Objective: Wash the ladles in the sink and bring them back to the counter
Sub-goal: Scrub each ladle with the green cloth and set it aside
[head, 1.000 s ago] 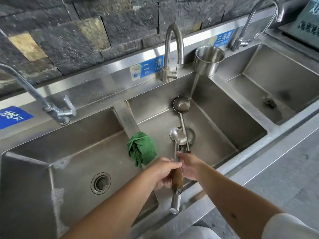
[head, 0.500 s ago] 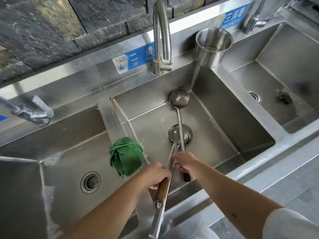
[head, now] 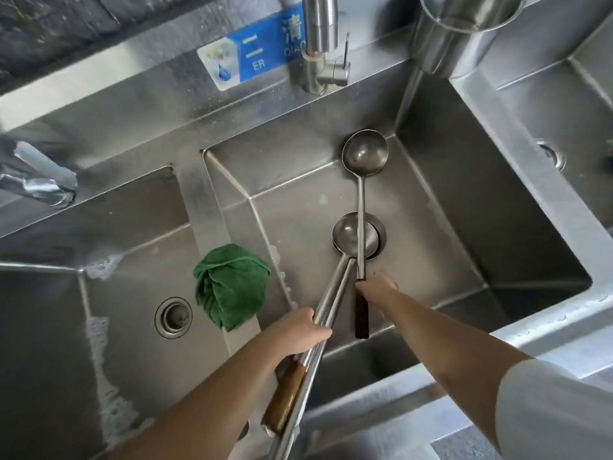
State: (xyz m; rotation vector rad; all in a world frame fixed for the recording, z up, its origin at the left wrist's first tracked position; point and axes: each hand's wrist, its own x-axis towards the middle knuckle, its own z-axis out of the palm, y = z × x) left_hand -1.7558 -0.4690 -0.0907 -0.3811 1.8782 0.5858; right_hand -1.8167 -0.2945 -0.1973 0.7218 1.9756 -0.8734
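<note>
Steel triple sink (head: pixel 431 200), brushed and wet, soap foam along the left basin edge. Crumpled green cloth (head: pixel 230 287) sits on the divider. Left hand (head: pixel 298 330) is clamped round two ladles (head: pixel 331 303), steel shafts side by side, one with a brown wooden grip; bowls stacked over the middle drain. Right hand (head: pixel 376 287) is closed on a third ladle (head: pixel 363 154) where the shaft meets its dark handle; round bowl leans against the back wall
</note>
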